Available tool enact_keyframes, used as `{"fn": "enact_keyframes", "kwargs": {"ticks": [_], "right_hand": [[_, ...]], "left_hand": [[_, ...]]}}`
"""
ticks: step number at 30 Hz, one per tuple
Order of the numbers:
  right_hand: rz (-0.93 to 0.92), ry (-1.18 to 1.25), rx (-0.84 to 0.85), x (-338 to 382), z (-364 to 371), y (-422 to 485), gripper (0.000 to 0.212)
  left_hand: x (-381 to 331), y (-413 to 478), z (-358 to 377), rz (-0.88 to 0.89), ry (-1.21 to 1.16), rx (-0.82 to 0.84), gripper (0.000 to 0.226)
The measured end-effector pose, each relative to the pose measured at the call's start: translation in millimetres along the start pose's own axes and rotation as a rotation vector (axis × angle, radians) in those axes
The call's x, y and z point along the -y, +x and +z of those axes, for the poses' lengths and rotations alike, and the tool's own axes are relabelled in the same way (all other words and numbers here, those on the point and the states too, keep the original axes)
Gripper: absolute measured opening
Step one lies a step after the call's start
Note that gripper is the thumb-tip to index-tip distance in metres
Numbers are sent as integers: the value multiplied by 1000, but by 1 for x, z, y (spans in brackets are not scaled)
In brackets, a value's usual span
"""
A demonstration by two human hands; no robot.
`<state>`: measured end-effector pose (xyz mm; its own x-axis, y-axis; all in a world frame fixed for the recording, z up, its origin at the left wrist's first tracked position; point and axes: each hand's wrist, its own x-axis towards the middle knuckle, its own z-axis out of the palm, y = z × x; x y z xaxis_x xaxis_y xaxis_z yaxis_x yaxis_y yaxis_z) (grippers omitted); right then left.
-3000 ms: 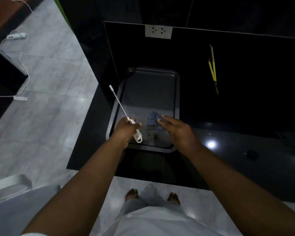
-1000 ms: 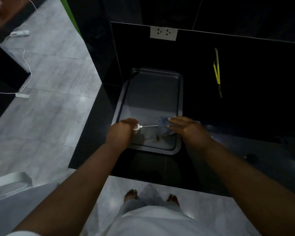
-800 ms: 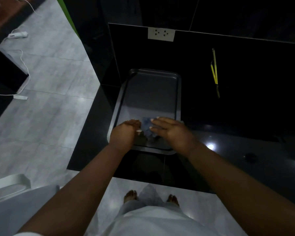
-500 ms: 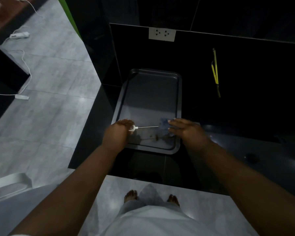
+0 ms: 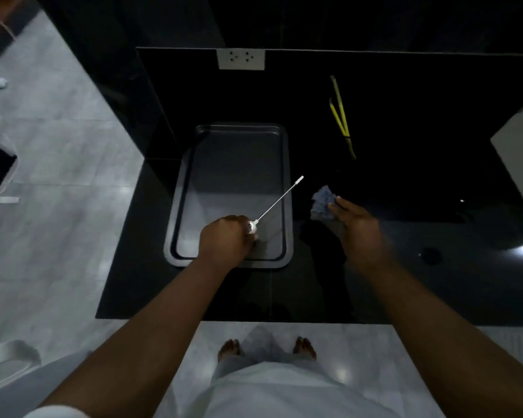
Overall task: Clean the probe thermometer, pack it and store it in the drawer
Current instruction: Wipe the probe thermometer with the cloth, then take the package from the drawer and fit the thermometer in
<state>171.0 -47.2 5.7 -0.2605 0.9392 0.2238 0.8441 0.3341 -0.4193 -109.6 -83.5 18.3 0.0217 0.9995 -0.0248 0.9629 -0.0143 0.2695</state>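
Now left hand [image 5: 224, 238] fisted around probe thermometer [image 5: 277, 201] head over tray [image 5: 181, 188], stem angled toward tray's far right rim. Right hand [image 5: 355, 224] pinches crumpled blue cloth [image 5: 322, 200] just right of tray.

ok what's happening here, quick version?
A person stands at a dark counter. The left hand grips the probe thermometer by its handle, with the probe angled up over the right side of a grey tray. The right hand holds a crumpled blue cloth over the counter just right of the tray, apart from the probe. A yellow sleeve-like item lies farther back.
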Motion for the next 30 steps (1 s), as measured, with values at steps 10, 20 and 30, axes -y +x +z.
{"fn": "enact_keyframes", "kwargs": {"ticks": [10,20,30], "right_hand": [[360,35,-1,-72,-29,-45,57],[375,-25,179,-76,-16,-43,39],[179,-4,238,-102,-33,-64,60]], "left_hand": [[-136,40,62,30,-174,214,45],[-190,63,107,-7,-178,259,54],[-185,47,111,109,-75,141,43]]}}
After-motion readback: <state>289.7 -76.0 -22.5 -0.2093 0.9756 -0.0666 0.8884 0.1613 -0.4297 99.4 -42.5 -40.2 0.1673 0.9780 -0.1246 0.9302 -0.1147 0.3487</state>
